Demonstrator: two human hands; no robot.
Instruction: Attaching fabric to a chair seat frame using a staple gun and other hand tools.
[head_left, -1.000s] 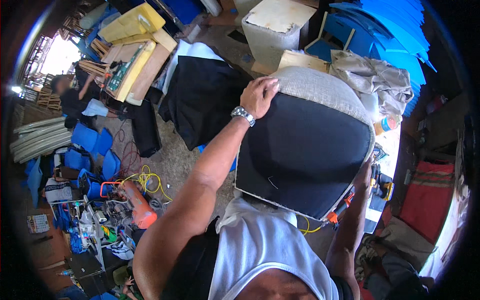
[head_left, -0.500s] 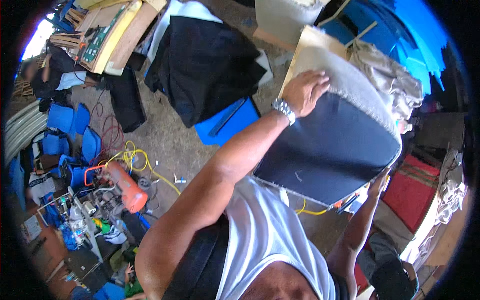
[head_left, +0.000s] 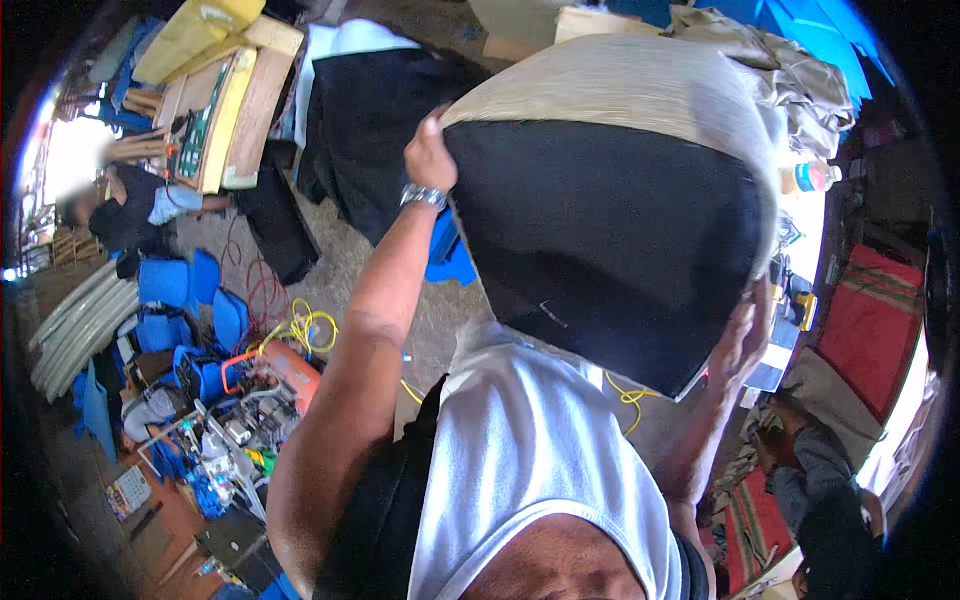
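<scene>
In the head view, the black-and-beige upholstered piece (head_left: 615,205) fills the centre and upper right of the frame. The left hand (head_left: 430,160) grips its upper-left corner; the right hand (head_left: 745,330) lies along its lower-right side, fingers too blurred to judge how closed. An uneven hold could let the bulky piece tip, or a swing rightward could knock the bottle (head_left: 808,178). Against half a second ago, the piece sits farther left and the bottle shows more fully.

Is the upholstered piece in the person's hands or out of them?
In hand: the left hand holds the upholstered piece by one corner; the right hand is against its opposite side.
</scene>
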